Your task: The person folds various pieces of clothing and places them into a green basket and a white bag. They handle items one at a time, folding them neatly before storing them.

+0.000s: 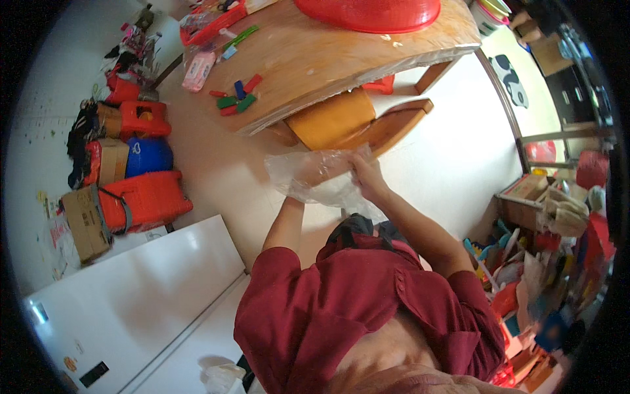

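A clear plastic bag [315, 192] hangs spread out in front of my torso, just short of the wooden chair [339, 120]. My right hand [368, 178] grips the bag's gathered edge on its right side. On the other side, my left hand [315, 167] is inside or behind the film; its skin shows through, but its fingers are blurred and I cannot tell how they are set. Whether the bag contains anything else cannot be made out.
Ahead stands a wooden table [315, 64] with a red basin [374, 12], a pink packet [199, 71] and several coloured clips [239, 90]. A white refrigerator [142, 290] is at lower left, red stools [142, 202] and boxes left, cluttered goods [521, 261] right.
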`<state>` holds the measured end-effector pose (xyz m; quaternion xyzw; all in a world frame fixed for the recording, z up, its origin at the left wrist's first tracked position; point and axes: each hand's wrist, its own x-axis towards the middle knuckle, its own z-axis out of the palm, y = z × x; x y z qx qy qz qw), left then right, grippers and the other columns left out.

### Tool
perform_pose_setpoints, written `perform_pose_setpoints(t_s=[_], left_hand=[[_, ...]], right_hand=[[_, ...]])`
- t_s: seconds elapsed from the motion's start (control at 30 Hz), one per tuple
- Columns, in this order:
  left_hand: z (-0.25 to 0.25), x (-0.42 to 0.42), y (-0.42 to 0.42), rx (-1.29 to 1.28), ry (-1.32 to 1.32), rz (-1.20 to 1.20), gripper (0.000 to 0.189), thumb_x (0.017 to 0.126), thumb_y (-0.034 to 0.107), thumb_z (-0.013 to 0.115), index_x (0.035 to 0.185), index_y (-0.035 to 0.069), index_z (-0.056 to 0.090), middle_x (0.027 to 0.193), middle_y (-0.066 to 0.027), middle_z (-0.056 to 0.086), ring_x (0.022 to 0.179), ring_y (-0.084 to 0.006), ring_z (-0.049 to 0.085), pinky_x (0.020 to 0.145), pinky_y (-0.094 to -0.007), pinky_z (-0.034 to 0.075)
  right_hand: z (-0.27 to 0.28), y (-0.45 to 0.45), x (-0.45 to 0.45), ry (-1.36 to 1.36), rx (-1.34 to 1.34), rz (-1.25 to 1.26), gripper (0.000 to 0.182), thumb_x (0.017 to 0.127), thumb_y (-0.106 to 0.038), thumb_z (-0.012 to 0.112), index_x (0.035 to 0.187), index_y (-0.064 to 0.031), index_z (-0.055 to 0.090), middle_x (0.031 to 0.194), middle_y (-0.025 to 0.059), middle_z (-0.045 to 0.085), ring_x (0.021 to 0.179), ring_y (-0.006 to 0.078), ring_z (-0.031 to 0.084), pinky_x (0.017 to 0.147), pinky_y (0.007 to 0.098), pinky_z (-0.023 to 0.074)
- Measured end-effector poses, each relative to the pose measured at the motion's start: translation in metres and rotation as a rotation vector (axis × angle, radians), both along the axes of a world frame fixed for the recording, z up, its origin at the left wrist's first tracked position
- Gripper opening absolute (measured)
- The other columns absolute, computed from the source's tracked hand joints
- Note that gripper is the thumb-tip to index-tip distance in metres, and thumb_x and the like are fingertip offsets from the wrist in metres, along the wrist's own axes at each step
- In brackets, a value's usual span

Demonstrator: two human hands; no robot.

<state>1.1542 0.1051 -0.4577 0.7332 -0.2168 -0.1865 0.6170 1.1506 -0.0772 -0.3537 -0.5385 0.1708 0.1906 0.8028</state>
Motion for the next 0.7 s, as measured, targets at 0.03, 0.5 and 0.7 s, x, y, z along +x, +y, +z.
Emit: perform_pose_setpoints(t_s=[0.03,0.5,0.7], left_hand=[[0.028,0.022,-0.006,-0.035,-0.051,-0.043,0.037,0.095,0.023,0.047,0.129,0.011,0.053,0.125,-0.0050,0.058,0.108,-0.0174,0.058,0.093,-0.0317,0.048],[0.025,-0.083,0.004,-0.246,0.740,0.707,0.052,0.101,0.041,0.035,0.123,0.000,0.057,0.122,-0.0117,0.061,0.115,-0.0215,0.054,0.106,-0.0343,0.034],[0.107,-0.099,-0.119,-0.727,0.736,0.247,0.075,0.094,0.062,0.034,0.112,-0.005,0.062,0.108,-0.0204,0.066,0.109,-0.0267,0.060,0.102,-0.0375,0.038]], right_hand=[[0.004,0.000,0.007,-0.006,-0.020,-0.027,0.007,0.087,-0.021,0.058,0.088,-0.0138,0.057,0.069,-0.0027,0.043,0.049,0.0068,0.038,0.039,0.0228,0.0261],[-0.028,-0.075,0.003,0.155,-0.026,0.408,0.039,0.093,-0.037,0.054,0.119,-0.0079,0.057,0.088,0.0062,0.071,0.043,0.0058,0.027,0.039,0.0219,0.0258],[-0.034,-0.222,0.004,0.437,0.675,-0.138,0.027,0.098,-0.023,0.045,0.113,-0.0014,0.050,0.116,0.0116,0.065,0.049,0.0045,0.049,0.036,0.0149,0.0424]])
